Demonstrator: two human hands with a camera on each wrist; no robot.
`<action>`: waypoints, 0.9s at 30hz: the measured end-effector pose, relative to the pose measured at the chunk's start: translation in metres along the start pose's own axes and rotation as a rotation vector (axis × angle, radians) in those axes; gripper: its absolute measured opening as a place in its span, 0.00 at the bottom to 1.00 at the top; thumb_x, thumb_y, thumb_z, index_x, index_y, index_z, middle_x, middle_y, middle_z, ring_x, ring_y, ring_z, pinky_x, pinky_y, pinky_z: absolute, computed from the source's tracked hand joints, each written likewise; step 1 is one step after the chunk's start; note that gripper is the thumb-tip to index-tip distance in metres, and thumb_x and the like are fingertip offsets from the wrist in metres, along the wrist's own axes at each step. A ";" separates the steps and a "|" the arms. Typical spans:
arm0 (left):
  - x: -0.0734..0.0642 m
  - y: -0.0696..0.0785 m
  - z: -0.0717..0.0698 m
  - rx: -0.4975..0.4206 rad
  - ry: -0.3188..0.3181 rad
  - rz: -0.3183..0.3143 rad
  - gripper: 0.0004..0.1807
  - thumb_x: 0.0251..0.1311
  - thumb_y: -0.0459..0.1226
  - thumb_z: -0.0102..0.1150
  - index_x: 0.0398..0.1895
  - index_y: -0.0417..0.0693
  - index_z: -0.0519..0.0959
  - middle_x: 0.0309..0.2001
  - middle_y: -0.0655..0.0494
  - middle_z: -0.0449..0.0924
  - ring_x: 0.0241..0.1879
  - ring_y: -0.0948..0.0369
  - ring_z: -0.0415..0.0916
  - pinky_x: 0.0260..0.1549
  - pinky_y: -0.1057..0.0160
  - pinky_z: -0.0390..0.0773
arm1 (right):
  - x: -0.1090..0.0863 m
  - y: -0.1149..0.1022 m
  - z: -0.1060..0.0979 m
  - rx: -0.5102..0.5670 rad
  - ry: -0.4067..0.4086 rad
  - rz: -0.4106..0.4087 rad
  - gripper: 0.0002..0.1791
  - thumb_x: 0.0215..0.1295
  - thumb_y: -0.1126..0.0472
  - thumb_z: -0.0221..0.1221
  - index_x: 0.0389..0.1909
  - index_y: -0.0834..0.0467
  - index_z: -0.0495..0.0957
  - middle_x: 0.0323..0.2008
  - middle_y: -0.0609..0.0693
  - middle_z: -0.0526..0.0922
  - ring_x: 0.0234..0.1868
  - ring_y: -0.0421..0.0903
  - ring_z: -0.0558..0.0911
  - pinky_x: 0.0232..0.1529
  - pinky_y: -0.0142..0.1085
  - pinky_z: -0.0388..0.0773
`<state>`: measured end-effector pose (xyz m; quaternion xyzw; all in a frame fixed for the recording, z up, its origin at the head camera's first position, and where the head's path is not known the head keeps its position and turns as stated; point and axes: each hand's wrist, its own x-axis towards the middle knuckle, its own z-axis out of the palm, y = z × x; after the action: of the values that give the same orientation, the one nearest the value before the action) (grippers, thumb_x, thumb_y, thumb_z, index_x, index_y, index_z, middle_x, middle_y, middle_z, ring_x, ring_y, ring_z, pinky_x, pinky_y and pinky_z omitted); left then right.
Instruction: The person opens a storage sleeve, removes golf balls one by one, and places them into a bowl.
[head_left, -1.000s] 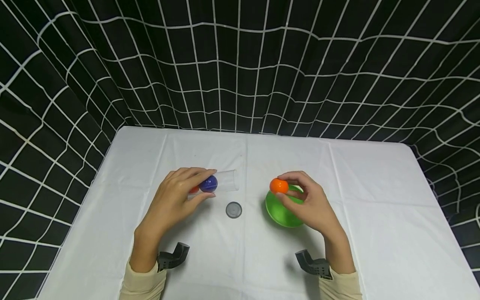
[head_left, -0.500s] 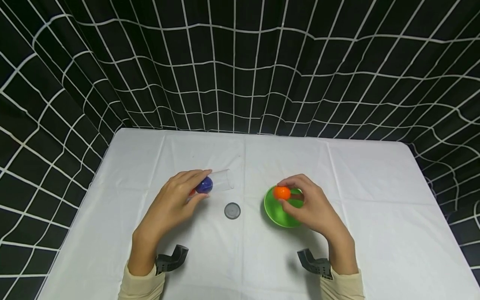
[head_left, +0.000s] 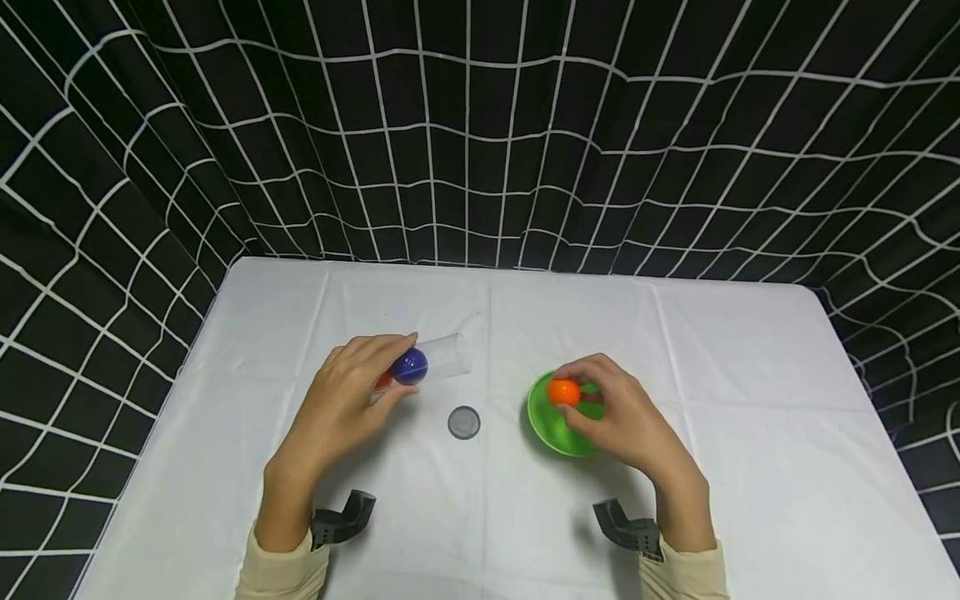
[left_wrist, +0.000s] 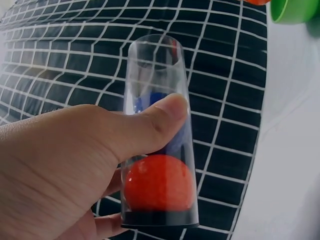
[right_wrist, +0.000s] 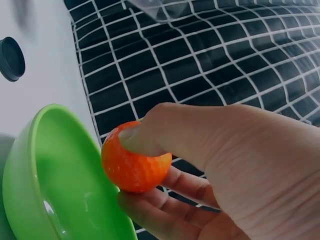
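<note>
My left hand (head_left: pixel 341 392) grips a clear plastic tube (left_wrist: pixel 155 65), its open end pointing right in the head view. Inside lie a red ball (left_wrist: pixel 159 184) at the dark closed end and a blue ball (head_left: pixel 409 366) beyond it, partly behind my thumb. My right hand (head_left: pixel 618 408) pinches an orange dimpled golf ball (right_wrist: pixel 134 162) between thumb and fingers. That ball is held over the green bowl (head_left: pixel 545 425), near its rim; the bowl's visible inside holds nothing.
A round grey cap (head_left: pixel 464 422) lies on the white tablecloth (head_left: pixel 420 517) between the hands. Black curtain with a white grid (head_left: pixel 480 150) rises behind and beside the table. Each wrist wears a dark camera mount (head_left: pixel 343 518).
The golf ball and right hand have dropped slightly lower over the bowl. The left hand still holds the tube, shifted only slightly; the whole head view moved a little.
</note>
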<state>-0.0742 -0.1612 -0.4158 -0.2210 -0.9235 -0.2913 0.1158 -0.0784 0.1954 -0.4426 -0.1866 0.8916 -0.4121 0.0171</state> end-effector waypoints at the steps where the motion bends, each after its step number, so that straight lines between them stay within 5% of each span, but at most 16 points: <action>1: 0.000 -0.001 0.000 0.002 0.011 0.006 0.31 0.63 0.42 0.75 0.69 0.50 0.80 0.63 0.52 0.85 0.64 0.50 0.80 0.65 0.43 0.76 | 0.001 0.000 0.001 -0.005 -0.006 -0.001 0.20 0.60 0.73 0.70 0.53 0.57 0.83 0.52 0.52 0.84 0.53 0.49 0.85 0.57 0.46 0.88; 13: -0.001 -0.003 -0.001 -0.006 0.024 0.014 0.30 0.63 0.43 0.75 0.69 0.55 0.81 0.63 0.53 0.86 0.65 0.50 0.82 0.65 0.43 0.77 | 0.002 -0.003 0.004 -0.106 -0.060 0.020 0.18 0.62 0.71 0.70 0.53 0.59 0.84 0.52 0.55 0.85 0.53 0.54 0.86 0.57 0.52 0.86; 20: 0.000 0.000 -0.001 0.006 0.021 0.033 0.29 0.64 0.44 0.74 0.69 0.57 0.81 0.60 0.54 0.87 0.63 0.52 0.82 0.65 0.46 0.76 | -0.001 -0.005 -0.002 -0.134 0.048 0.016 0.19 0.65 0.68 0.70 0.56 0.57 0.84 0.56 0.53 0.84 0.59 0.56 0.83 0.62 0.54 0.79; 23: 0.000 0.000 -0.001 0.005 0.020 0.031 0.29 0.64 0.45 0.73 0.69 0.57 0.81 0.61 0.53 0.86 0.64 0.51 0.82 0.65 0.45 0.76 | -0.001 -0.004 -0.003 -0.138 0.097 -0.011 0.19 0.65 0.67 0.71 0.56 0.56 0.84 0.55 0.51 0.86 0.58 0.54 0.84 0.59 0.51 0.80; 27: -0.001 0.001 0.000 -0.001 0.014 0.029 0.28 0.64 0.45 0.74 0.68 0.58 0.82 0.61 0.55 0.86 0.62 0.53 0.83 0.64 0.45 0.77 | 0.000 -0.004 0.001 -0.123 0.138 -0.040 0.19 0.66 0.65 0.71 0.57 0.56 0.84 0.55 0.50 0.86 0.58 0.51 0.84 0.61 0.36 0.79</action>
<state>-0.0729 -0.1605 -0.4154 -0.2325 -0.9191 -0.2917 0.1266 -0.0770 0.1921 -0.4402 -0.1760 0.9104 -0.3688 -0.0642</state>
